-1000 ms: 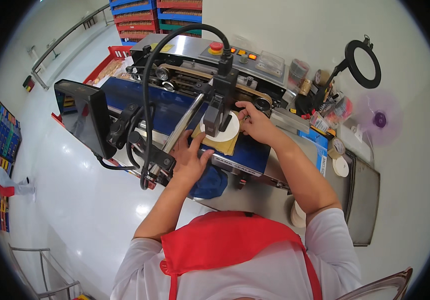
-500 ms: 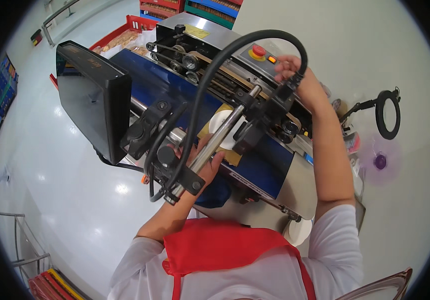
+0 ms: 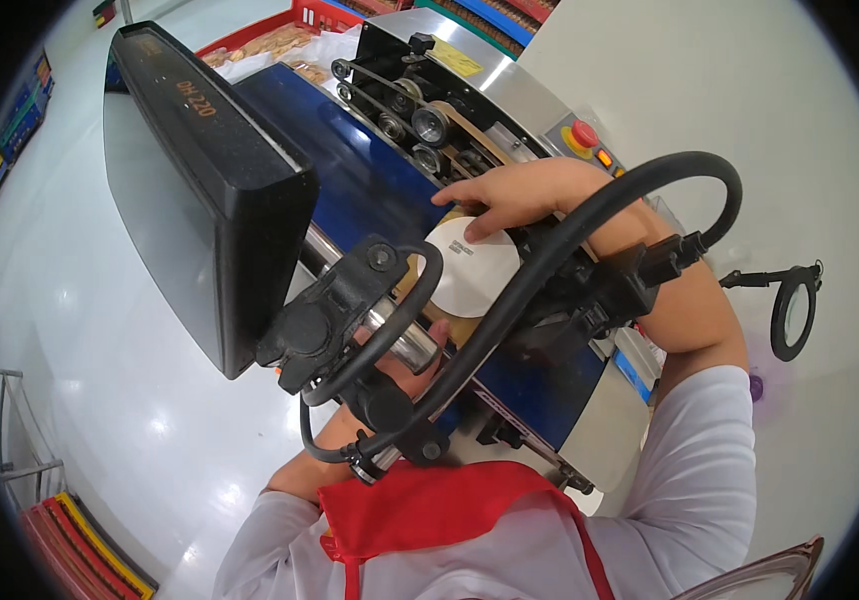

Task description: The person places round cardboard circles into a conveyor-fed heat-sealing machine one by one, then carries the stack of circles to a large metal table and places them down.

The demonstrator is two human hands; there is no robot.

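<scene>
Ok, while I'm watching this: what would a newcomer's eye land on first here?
Probably the bulky black box filling the left of the view, with a thick black cable arching right of centre. Near the middle, a bright white disc lies over the blue belt, the right hand touching its upper edge. The red apron stands out at the bottom.

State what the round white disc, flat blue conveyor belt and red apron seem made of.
Round white disc: likely matte paper or card; flat, without shine. Flat blue conveyor belt: probably smooth plastic or rubber, given its sheen. Red apron: apparently matte cloth, from its soft drape.
</scene>
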